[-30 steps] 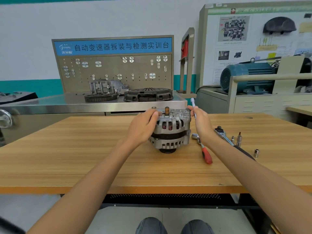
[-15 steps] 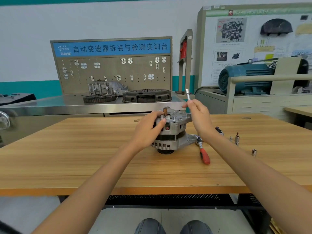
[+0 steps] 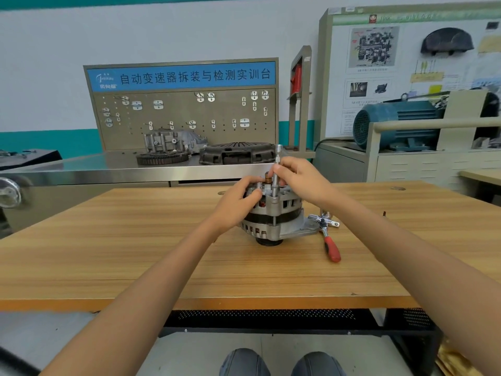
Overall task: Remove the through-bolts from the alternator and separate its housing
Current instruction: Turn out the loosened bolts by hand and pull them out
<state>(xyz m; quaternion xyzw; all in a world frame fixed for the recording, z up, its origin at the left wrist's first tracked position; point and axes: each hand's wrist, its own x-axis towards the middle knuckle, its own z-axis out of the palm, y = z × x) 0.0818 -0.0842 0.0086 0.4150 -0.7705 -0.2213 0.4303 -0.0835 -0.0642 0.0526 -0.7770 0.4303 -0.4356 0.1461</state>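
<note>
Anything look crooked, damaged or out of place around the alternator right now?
Nothing stands out. The silver ribbed alternator sits upright, pulley down, on the wooden table. The left hand grips its side; the right hand holds a slim metal extension bar upright on its top. The red-handled ratchet lies flat beside it.

Left hand [image 3: 238, 202] grips alternator [image 3: 273, 215] on table [image 3: 135, 253]; right hand [image 3: 298, 180] pinches upright extension bar [image 3: 277, 169], seemingly on a bolt.

Both arms reach forward — left hand [image 3: 238, 202] curled in a grip, right hand [image 3: 298, 177] pinching.
</note>
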